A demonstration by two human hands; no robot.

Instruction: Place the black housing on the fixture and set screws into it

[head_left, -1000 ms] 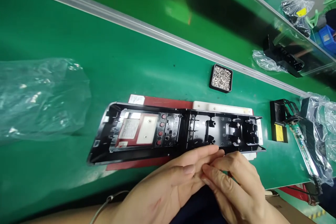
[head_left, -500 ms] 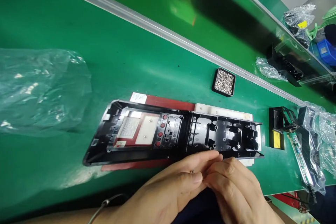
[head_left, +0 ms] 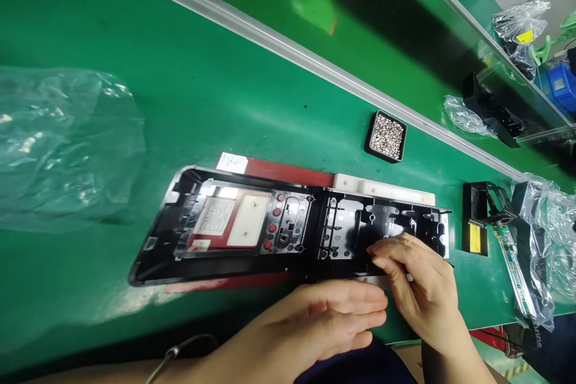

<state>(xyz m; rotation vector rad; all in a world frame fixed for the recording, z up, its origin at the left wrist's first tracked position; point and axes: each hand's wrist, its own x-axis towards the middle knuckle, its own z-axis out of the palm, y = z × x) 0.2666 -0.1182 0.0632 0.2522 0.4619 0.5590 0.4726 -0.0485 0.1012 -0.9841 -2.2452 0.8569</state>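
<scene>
The right hand [head_left: 416,279] lies at lower right of the frame, fingertips pinched together on the right section of the black panel [head_left: 288,228]; whether anything sits between them cannot be made out. The left hand [head_left: 315,324], at bottom centre, is open and flat with nothing in it, wrist cut off by the frame edge. The panel lies mid-frame on the green table [head_left: 216,90], over a red-and-white fixture [head_left: 382,183]. Label writing is unreadable. A tray of screws [head_left: 386,136] sits above.
</scene>
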